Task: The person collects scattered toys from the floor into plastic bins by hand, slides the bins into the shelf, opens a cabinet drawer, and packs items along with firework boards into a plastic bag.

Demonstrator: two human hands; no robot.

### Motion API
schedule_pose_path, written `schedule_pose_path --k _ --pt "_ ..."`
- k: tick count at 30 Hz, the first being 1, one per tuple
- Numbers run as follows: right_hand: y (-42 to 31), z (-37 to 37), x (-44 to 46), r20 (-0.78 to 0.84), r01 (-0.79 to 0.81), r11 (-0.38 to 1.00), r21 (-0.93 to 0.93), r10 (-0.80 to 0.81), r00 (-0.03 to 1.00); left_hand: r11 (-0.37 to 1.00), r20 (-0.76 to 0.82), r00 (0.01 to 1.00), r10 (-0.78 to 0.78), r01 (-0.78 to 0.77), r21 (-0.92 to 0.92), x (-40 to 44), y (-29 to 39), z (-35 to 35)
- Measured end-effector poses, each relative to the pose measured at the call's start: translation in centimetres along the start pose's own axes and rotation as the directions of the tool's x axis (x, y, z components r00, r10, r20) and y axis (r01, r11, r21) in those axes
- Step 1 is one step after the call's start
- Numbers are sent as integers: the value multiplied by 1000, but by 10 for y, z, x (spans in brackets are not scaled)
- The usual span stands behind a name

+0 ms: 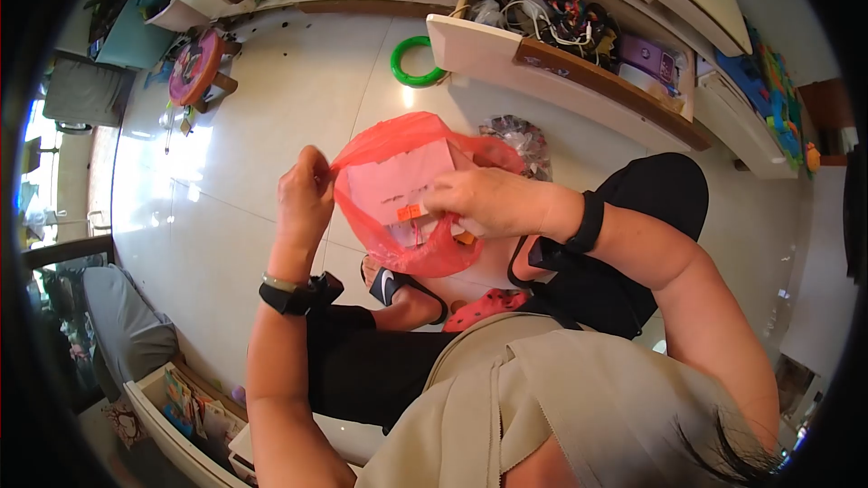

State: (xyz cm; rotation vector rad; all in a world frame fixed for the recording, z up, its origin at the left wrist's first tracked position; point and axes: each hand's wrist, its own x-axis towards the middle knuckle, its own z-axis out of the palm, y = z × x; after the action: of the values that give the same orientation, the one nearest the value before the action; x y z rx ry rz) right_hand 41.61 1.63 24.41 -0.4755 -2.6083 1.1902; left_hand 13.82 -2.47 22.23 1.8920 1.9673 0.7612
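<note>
A thin red plastic bag (366, 226) hangs between my two hands above the tiled floor. My left hand (305, 188) pinches the bag's rim at its left side. My right hand (484, 201) is at the bag's right side, fingers curled at the rim near the contents; exactly what its fingertips grip is partly hidden. Inside the bag lies a pale paper or card item (389, 183) with small dark writing. A small orange label (409, 212) shows close to my right fingertips, with other small pieces below it.
An open drawer (561, 68) full of cables and a purple box (646, 59) juts out at upper right. A green ring (416, 61), a clear bag (520, 140) and a small round stool (193, 68) are on the floor. Another open drawer (194, 416) sits at lower left.
</note>
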Motion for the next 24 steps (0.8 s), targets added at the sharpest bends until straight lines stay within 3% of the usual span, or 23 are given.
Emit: schedule_pose_path --k 2,4,6,8,9,11,12,13,14,16,17,18,19,20,21,22,24 --pt "4 -1 6 3 -14 1000 -2 14 1000 998 -12 998 -56 56 -20 5 12 -1" --pt "17 8 11 -319 -60 998 25 65 946 989 -81 997 5 -17 -149 7 12 0" --pt "30 11 14 -310 -108 994 -20 96 946 979 -49 998 46 -55 -199 8 17 3" --pt "39 14 22 -291 -305 952 13 295 910 949 64 996 69 -46 -313 8 29 6" --pt "37 17 25 -256 -372 924 -90 339 905 941 110 991 74 -32 -337 7 35 6" --pt "64 52 29 -377 -184 983 -13 165 911 884 209 974 92 17 -468 4 41 11" --pt "60 47 31 -313 -137 990 -29 121 942 825 267 958 108 64 -562 1 37 16" --pt "59 51 35 -318 -204 976 -81 169 933 800 330 938 106 116 -588 -2 34 16" --pt "49 42 37 -312 -218 976 -14 203 928 777 395 913 104 174 -606 -3 30 16" --pt "41 29 42 -393 0 994 114 45 919 738 424 892 157 179 -650 0 27 12" --pt "37 22 43 -400 -8 995 100 48 915 702 452 875 174 211 -680 2 25 7" --pt "31 14 45 -410 112 980 162 -36 912 700 447 874 188 201 -686 4 22 2" --pt "26 8 46 -421 231 946 225 -119 899 807 495 848 188 153 -570 7 19 -5" --pt "22 4 47 -423 229 948 219 -120 898 893 541 822 178 96 -440 8 13 -11" --pt "18 -1 49 -329 241 927 289 -140 934 900 517 802 298 -55 -432 11 9 -9" --pt "14 -4 49 -232 242 901 360 -165 959 899 516 801 303 -60 -434 8 7 -6" --pt "-1 -5 51 -177 242 887 394 -185 967 966 425 869 254 -205 -158 0 15 4"
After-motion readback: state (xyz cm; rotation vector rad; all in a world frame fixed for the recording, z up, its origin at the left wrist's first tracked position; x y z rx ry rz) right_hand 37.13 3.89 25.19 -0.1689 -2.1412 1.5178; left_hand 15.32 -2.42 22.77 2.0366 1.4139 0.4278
